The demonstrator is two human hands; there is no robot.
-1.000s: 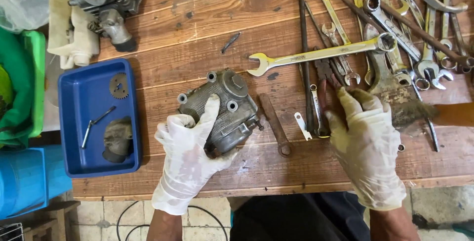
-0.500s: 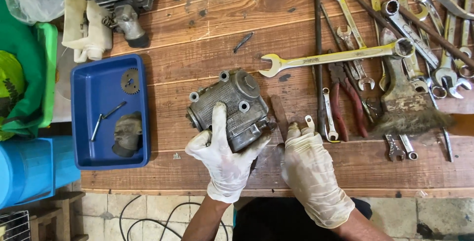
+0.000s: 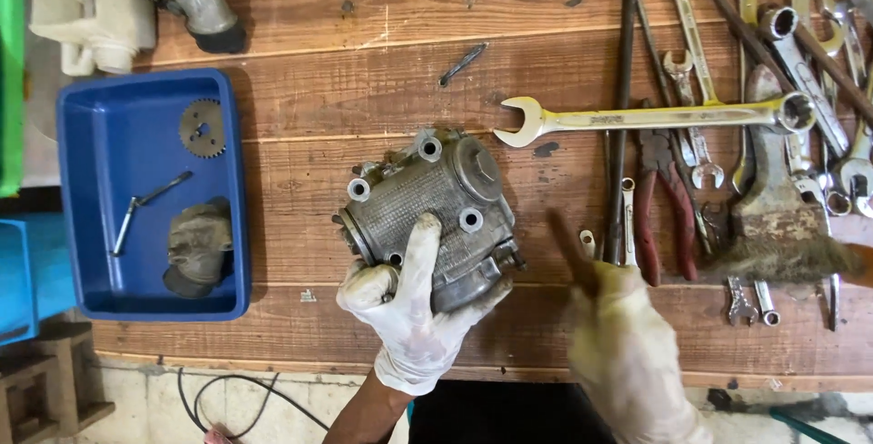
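Note:
My left hand (image 3: 414,317), in a white glove, grips a grey cast-metal engine cover (image 3: 455,194) from its near side, with the fingers laid over its ribbed top. The cover rests on the wooden bench (image 3: 364,71). My right hand (image 3: 627,358), also gloved and blurred by motion, is just right of the cover at the bench's near edge. Its fingers are closed on a rusty brown rod (image 3: 566,246) that points up and left toward the cover.
A blue tray (image 3: 238,189) on the left holds a small gear (image 3: 201,127), a pin and a grey part. A long open-end wrench (image 3: 655,116), red-handled pliers (image 3: 662,207), a worn brush (image 3: 773,226) and several spanners crowd the right. A loose bolt (image 3: 462,64) lies behind the cover.
My right hand left the tools on the right, came toward the cover and picked up the brown rod lying beside it. My left hand kept its hold on the cover.

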